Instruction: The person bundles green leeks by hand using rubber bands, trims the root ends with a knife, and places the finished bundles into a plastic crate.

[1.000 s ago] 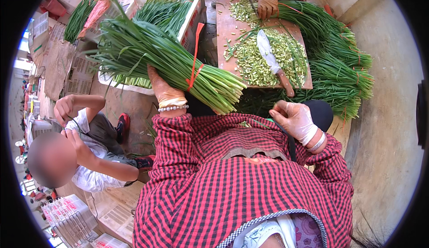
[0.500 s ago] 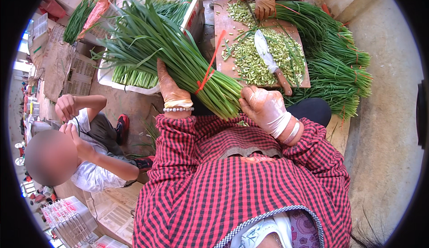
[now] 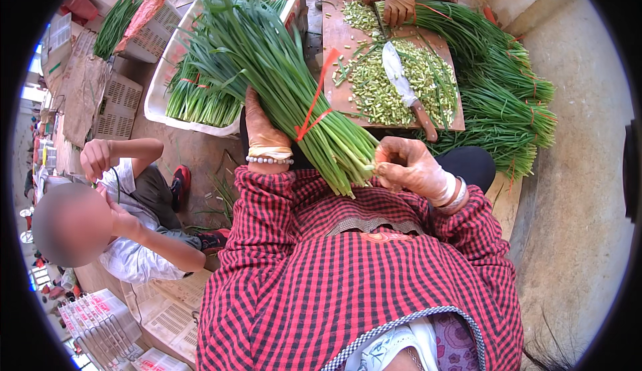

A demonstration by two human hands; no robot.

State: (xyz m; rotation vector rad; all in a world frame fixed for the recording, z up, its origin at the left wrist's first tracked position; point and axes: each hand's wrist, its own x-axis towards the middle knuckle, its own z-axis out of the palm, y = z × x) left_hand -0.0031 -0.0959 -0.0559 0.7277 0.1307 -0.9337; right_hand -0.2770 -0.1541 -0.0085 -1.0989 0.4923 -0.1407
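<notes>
Pale wall (image 3: 568, 137); chopped stems (image 3: 374, 90) on board (image 3: 334, 33); left grip (image 3: 265, 130) holds greens (image 3: 277, 70)

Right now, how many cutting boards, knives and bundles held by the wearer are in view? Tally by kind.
Board: 1
Knives: 2 (lying knife, co-worker's knife)
Held bundle: 1
Total: 4

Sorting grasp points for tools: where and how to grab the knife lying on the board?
Probably by the brown wooden handle, from above on the wearer's near side; the right hand is closer. The handle slants toward the wearer, its butt past the board's near edge, while the blade points away over chopped stems.
</notes>
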